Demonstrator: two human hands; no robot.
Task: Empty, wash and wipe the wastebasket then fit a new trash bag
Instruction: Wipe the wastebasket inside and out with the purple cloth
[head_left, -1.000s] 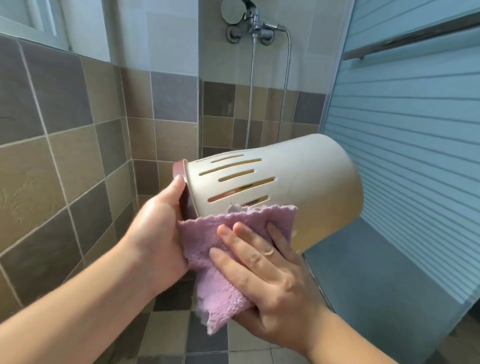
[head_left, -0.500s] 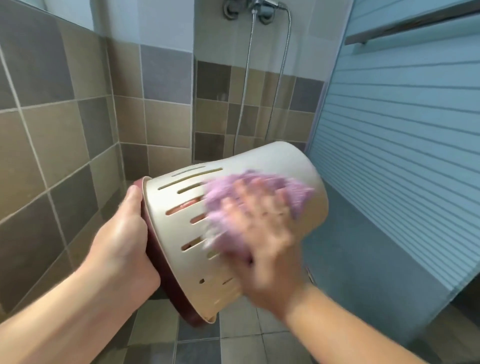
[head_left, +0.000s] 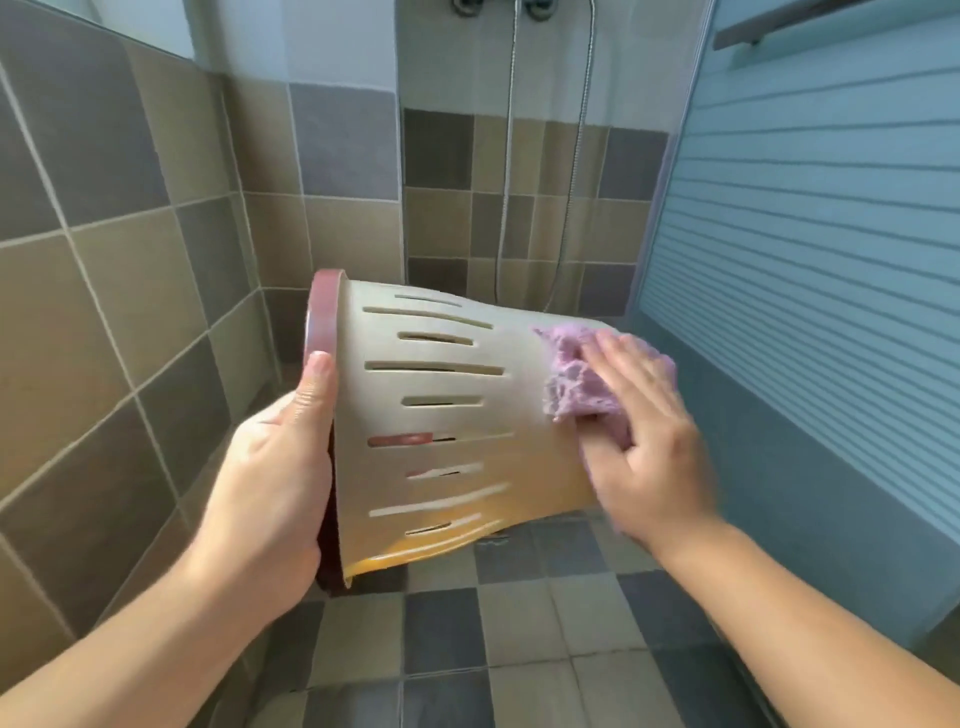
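A cream wastebasket (head_left: 519, 410) with long slots and a dark red rim lies on its side in the air, its mouth facing left and its base to the right. My left hand (head_left: 275, 467) grips the rim, thumb on the outer wall. My right hand (head_left: 649, 447) presses a crumpled purple cloth (head_left: 571, 379) against the wall near the base, with the fingers laid nearly flat over it. Part of the cloth is hidden under the hand, and the hand is slightly blurred.
Brown and grey tiled walls (head_left: 130, 312) stand close on the left and behind. A shower hose (head_left: 571, 156) hangs on the back wall. A blue ribbed sliding door (head_left: 831, 260) is close on the right. Checked floor tiles (head_left: 493, 649) lie below.
The basket has dropped lower and turned, showing more slots. My right hand has slid the cloth from near the rim along the wall to the base end.
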